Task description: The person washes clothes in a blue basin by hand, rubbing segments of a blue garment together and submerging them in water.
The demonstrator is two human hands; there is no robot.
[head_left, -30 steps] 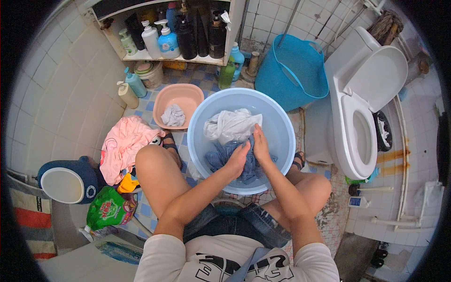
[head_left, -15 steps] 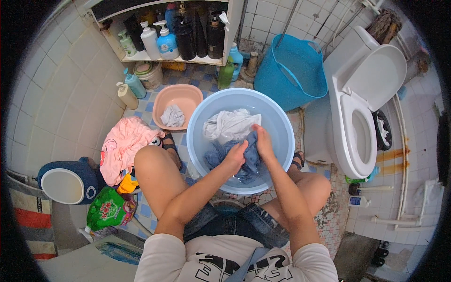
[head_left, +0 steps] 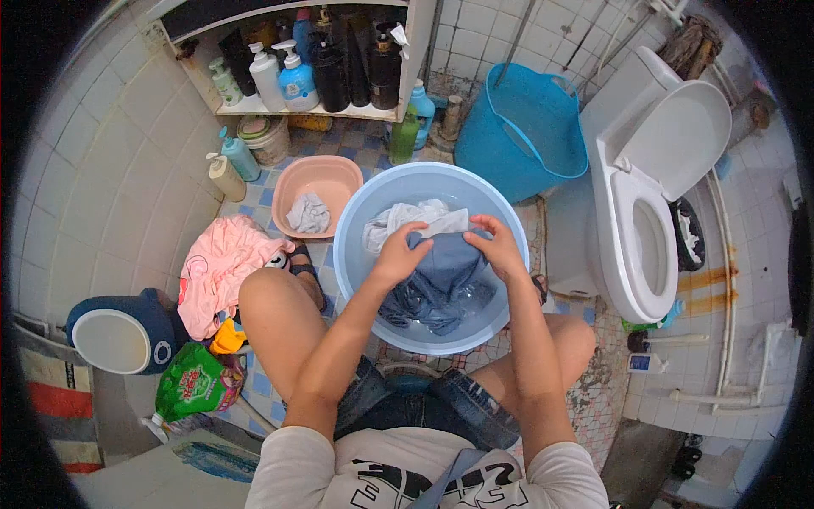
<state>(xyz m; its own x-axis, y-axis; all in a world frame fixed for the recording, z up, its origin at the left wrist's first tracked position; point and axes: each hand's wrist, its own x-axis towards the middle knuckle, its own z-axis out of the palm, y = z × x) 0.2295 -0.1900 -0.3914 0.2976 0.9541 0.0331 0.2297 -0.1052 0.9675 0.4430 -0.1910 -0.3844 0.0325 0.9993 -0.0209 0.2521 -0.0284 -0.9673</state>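
A light blue basin point(head_left: 347, 254) of water stands between my legs. Over it my left hand point(head_left: 398, 254) and my right hand point(head_left: 498, 248) pinch the upper edge of a wet grey-blue garment point(head_left: 445, 270), one at each side. The cloth is spread between them and its lower part trails into the water. Behind it in the basin lies a wet white garment point(head_left: 405, 216), partly covered by the grey-blue one. What kind of garment the grey-blue one is, I cannot tell.
Left of the basin sit a small pink basin point(head_left: 348, 174) with white cloth point(head_left: 308, 214) and a pink clothing pile point(head_left: 222, 265). A green detergent bag point(head_left: 191, 380) lies farther left. Behind stand a blue tub point(head_left: 483, 127) and a bottle shelf point(head_left: 254, 110); a toilet point(head_left: 627, 254) is at right.
My hands have moved apart, the left one slightly left and up, the right one rightward. The grey-blue garment, bunched before, is now lifted and spread between them, covering more of the white garment.
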